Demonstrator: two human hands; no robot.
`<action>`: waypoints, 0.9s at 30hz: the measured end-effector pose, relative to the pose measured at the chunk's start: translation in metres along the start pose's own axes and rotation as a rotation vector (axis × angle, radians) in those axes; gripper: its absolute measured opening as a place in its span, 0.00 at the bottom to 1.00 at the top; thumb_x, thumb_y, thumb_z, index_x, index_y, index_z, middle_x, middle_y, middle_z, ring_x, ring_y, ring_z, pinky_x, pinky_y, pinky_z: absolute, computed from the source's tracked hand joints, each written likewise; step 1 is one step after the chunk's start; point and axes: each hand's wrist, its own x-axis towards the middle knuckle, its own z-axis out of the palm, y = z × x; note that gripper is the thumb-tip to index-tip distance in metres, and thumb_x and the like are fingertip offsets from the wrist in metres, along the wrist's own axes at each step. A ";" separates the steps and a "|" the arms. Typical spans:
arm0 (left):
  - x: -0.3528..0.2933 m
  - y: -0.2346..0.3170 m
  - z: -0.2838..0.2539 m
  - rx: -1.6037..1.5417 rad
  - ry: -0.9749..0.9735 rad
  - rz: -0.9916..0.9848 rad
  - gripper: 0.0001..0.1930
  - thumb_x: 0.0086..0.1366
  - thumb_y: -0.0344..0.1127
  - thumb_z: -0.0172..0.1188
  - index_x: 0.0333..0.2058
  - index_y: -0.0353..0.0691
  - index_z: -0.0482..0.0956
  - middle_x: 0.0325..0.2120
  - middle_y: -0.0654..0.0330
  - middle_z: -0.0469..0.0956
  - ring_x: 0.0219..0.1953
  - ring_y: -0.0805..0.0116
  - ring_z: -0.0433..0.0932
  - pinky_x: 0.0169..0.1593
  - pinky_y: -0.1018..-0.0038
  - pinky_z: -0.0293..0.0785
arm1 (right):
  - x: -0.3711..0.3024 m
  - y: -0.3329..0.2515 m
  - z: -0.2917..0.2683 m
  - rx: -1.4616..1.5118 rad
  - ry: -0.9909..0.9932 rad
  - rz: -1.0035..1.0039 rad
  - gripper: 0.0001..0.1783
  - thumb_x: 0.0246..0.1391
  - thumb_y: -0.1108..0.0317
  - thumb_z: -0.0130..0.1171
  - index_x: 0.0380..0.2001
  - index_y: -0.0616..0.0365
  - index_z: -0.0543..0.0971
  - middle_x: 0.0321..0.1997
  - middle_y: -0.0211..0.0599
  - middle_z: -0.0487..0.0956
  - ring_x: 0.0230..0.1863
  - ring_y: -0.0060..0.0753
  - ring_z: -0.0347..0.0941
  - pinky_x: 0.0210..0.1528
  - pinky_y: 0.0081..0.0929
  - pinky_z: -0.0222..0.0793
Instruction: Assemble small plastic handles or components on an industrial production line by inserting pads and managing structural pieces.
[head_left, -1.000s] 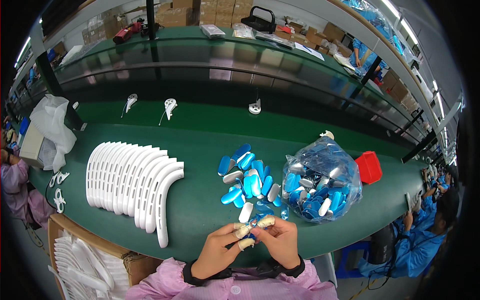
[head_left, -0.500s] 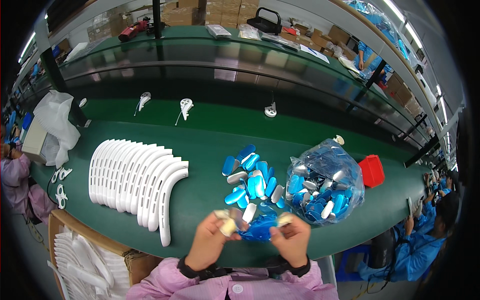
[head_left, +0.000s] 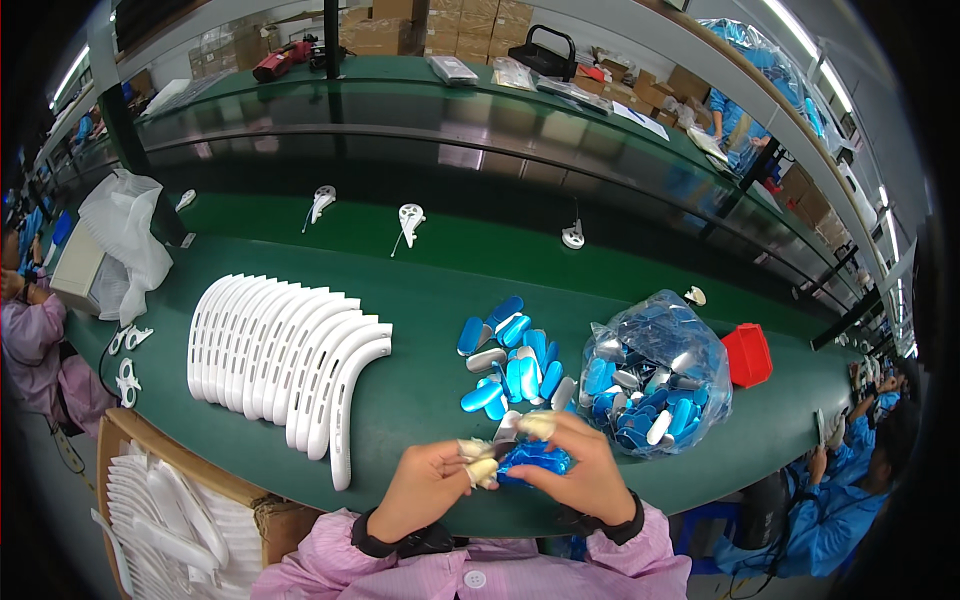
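Observation:
My left hand point(head_left: 432, 482) and my right hand point(head_left: 575, 467) meet at the near edge of the green table point(head_left: 420, 300), both with pale covers on the fingertips. Together they grip a small blue oval piece point(head_left: 530, 462) between them. Just beyond the hands lies a loose pile of blue and silver oval pieces point(head_left: 512, 362). To its right stands a clear plastic bag point(head_left: 650, 375) full of the same pieces. A fanned row of white curved slotted parts point(head_left: 290, 360) lies to the left.
A red bin point(head_left: 747, 355) sits right of the bag. A cardboard box of white parts point(head_left: 170, 510) stands at lower left. Small white parts point(head_left: 410, 218) lie on the far strip. Other people work at the left point(head_left: 30, 340) and right point(head_left: 850, 480) edges. Shelving runs behind.
My hands were apart half a second ago, each with something small; now they have come together on the blue piece. The view has shifted slightly.

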 end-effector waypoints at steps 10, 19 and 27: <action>0.002 -0.003 -0.003 0.116 -0.249 0.125 0.05 0.60 0.24 0.57 0.34 0.32 0.79 0.25 0.59 0.80 0.24 0.77 0.78 0.28 0.82 0.73 | -0.001 0.039 0.019 1.180 -0.313 0.706 0.11 0.57 0.70 0.56 0.40 0.66 0.77 0.31 0.33 0.79 0.28 0.18 0.73 0.32 0.15 0.69; -0.005 0.015 -0.023 0.812 0.146 0.272 0.13 0.57 0.25 0.58 0.43 0.34 0.76 0.43 0.51 0.75 0.45 0.58 0.73 0.49 0.69 0.68 | -0.001 0.047 0.015 1.340 -0.052 0.610 0.11 0.59 0.69 0.53 0.42 0.66 0.74 0.31 0.34 0.77 0.28 0.20 0.72 0.30 0.18 0.67; -0.055 0.001 -0.043 1.285 0.736 0.221 0.34 0.48 0.22 0.62 0.56 0.30 0.63 0.50 0.42 0.65 0.50 0.42 0.63 0.54 0.59 0.60 | 0.005 0.038 0.003 1.030 0.033 0.643 0.15 0.58 0.71 0.53 0.48 0.67 0.72 0.32 0.31 0.76 0.30 0.19 0.72 0.32 0.19 0.71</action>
